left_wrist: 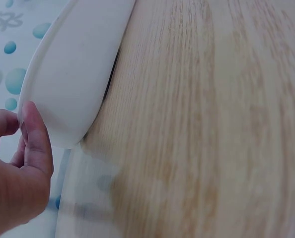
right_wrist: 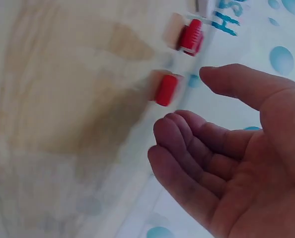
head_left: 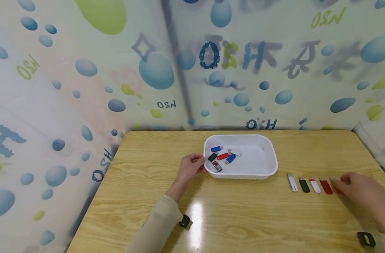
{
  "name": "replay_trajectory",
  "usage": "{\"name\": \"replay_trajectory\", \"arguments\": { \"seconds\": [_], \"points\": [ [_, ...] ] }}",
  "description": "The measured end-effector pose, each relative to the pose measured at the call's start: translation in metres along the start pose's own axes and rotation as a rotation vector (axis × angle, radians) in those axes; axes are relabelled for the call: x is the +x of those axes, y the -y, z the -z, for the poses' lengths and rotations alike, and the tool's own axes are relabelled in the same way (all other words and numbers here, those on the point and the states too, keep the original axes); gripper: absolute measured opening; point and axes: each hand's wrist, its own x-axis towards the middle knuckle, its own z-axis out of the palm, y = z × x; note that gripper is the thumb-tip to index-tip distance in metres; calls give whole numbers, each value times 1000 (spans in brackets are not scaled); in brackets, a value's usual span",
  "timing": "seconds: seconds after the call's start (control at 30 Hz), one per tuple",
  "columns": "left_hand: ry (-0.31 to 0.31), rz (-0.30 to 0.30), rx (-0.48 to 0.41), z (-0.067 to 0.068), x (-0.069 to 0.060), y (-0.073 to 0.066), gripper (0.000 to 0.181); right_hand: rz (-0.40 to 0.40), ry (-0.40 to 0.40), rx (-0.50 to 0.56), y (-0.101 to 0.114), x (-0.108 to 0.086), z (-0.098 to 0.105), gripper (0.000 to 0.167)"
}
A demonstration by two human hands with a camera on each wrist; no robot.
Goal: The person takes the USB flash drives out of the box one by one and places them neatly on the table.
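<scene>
My left hand (head_left: 190,166) pinches the left rim of a white plastic tub (head_left: 243,176), thumb and fingers on either side of its edge, as the left wrist view also shows. Several USB sticks lie inside, among them a blue one (head_left: 231,159), a red one (head_left: 223,156) and a black one (head_left: 212,157). At the right, my right hand (head_left: 366,191) hovers over the end of a row of sticks. Its thumb and fingers are apart in the right wrist view, beside a red USB stick (right_wrist: 166,90) lying on the table; nothing is between them.
Left of that red stick, the row holds a dark red stick (head_left: 326,186), a white-and-red one (head_left: 315,186), a black one (head_left: 304,185) and a white one (head_left: 292,183). The wooden table (head_left: 258,218) ends at a patterned curtain (head_left: 192,70).
</scene>
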Motion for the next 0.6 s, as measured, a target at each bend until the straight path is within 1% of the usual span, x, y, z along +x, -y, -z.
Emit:
{"name": "replay_trajectory", "arguments": {
  "seconds": [0.1, 0.17, 0.3, 0.43, 0.6],
  "points": [
    [-1, -1, -5, 0, 1, 0, 23, -11, -53, 11, 6, -4, 5, 55],
    [-1, 2, -9, 0, 1, 1, 23, -7, -100, 28, 12, -8, 7, 56],
    [5, -3, -8, 0, 1, 1, 24, 26, -204, 60, 29, -16, 13, 49],
    [6, -4, -3, 0, 1, 0, 24, 59, -273, 80, 48, -25, 20, 43],
    [0, -5, -1, 0, 0, 0, 24, 120, -359, 80, 73, -33, 22, 36]
  ]
}}
